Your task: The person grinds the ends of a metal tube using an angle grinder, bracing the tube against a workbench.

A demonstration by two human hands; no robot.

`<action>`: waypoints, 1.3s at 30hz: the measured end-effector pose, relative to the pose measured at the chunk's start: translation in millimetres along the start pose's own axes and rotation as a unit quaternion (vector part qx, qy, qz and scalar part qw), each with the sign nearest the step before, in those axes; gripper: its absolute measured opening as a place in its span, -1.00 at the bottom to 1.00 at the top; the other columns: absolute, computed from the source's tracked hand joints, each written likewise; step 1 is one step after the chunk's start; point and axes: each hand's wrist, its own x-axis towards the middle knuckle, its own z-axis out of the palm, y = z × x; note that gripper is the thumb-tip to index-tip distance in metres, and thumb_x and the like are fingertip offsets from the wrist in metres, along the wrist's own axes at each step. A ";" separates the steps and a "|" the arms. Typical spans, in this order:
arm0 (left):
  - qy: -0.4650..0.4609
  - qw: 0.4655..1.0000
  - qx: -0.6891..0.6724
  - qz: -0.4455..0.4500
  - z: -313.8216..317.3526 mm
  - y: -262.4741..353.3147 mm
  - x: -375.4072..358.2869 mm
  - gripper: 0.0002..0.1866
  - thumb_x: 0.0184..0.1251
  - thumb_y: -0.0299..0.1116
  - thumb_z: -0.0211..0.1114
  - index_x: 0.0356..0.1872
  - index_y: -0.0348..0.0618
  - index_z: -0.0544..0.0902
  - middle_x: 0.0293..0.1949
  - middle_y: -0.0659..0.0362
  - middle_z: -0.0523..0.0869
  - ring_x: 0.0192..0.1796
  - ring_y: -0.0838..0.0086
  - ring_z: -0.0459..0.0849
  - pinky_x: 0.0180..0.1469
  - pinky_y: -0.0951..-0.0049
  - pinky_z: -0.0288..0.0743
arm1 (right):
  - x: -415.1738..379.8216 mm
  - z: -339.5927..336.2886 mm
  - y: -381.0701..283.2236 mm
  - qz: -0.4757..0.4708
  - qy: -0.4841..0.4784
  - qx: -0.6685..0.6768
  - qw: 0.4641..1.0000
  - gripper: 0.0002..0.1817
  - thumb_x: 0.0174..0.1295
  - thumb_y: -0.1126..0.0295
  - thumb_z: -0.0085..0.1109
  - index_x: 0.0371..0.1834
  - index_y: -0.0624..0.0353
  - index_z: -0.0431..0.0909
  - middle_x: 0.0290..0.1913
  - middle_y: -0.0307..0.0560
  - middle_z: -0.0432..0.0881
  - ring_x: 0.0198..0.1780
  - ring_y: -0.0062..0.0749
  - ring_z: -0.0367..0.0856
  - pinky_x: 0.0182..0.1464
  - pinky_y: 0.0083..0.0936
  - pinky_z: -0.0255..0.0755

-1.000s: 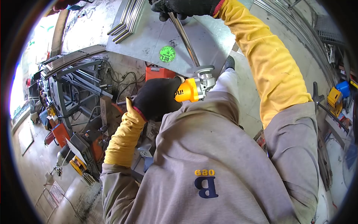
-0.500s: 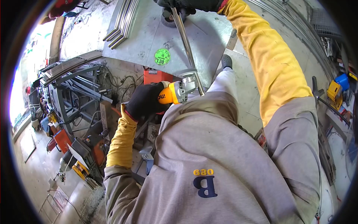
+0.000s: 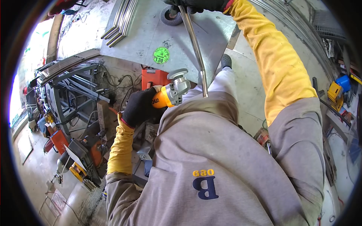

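Steel sheet serving as a tabletop (image 3: pixel 151 34) lies ahead, with a green sticker (image 3: pixel 161 55) on it and a bundle of metal strips (image 3: pixel 120 20) toward its far edge. Over its near edge the polished metal rod (image 3: pixel 196 45) now hangs free: the angle grinder (image 3: pixel 169 94), whose disc sat at the rod's lower end a second ago, has drawn off to the left and down, so the grinding contact looks broken. Left hand (image 3: pixel 139 107) stays clenched around the grinder's orange body; right hand (image 3: pixel 200 4) keeps gripping the rod's top end

Yellow angle grinder (image 3: pixel 169 96) (disc up), beside slanted shiny metal tube (image 3: pixel 194 41)
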 end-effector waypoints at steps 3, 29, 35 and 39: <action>0.013 1.000 -0.001 0.004 3.2 -0.4 -2.9 -0.30 0.16 -0.22 0.80 0.35 -0.16 0.78 -0.10 -0.13 0.91 -0.05 -0.06 0.94 0.00 0.15 0.78 | -10.5 -2.8 -1.1 0.028 0.047 -0.021 0.998 -0.74 0.61 0.14 0.38 0.01 0.11 0.70 -0.38 -0.17 0.77 -0.54 -0.53 0.64 -0.54 -0.44 0.50; -0.001 0.992 0.105 0.072 -19.2 22.5 11.0 -0.26 0.17 -0.11 0.75 0.41 -0.04 0.76 -0.06 -0.06 0.93 -0.07 -0.06 0.94 -0.03 0.09 0.80 | -76.6 -14.6 -22.1 0.046 -0.034 0.182 0.982 -0.63 0.53 0.29 0.55 0.25 0.13 0.64 -0.19 -0.17 0.81 -0.40 -0.62 0.68 -0.42 -0.63 0.51; -0.004 0.982 0.151 0.115 -14.3 19.9 17.1 -0.33 0.23 -0.13 0.73 0.37 -0.05 0.77 -0.20 0.01 0.90 -0.20 0.01 0.92 -0.15 0.11 0.77 | -75.0 -3.1 -23.2 0.038 -0.038 0.158 0.986 -0.66 0.55 0.32 0.51 0.24 0.15 0.63 -0.19 -0.19 0.80 -0.34 -0.61 0.71 -0.42 -0.62 0.51; -0.022 0.986 0.124 0.105 -9.9 23.4 20.8 -0.39 0.26 -0.15 0.71 0.33 -0.02 0.78 -0.23 0.03 0.89 -0.28 0.07 0.92 -0.18 0.11 0.76 | -72.4 6.8 -18.8 -0.011 -0.053 0.223 0.973 -0.67 0.55 0.33 0.49 0.24 0.17 0.62 -0.17 -0.12 0.83 -0.37 -0.56 0.67 -0.42 -0.57 0.49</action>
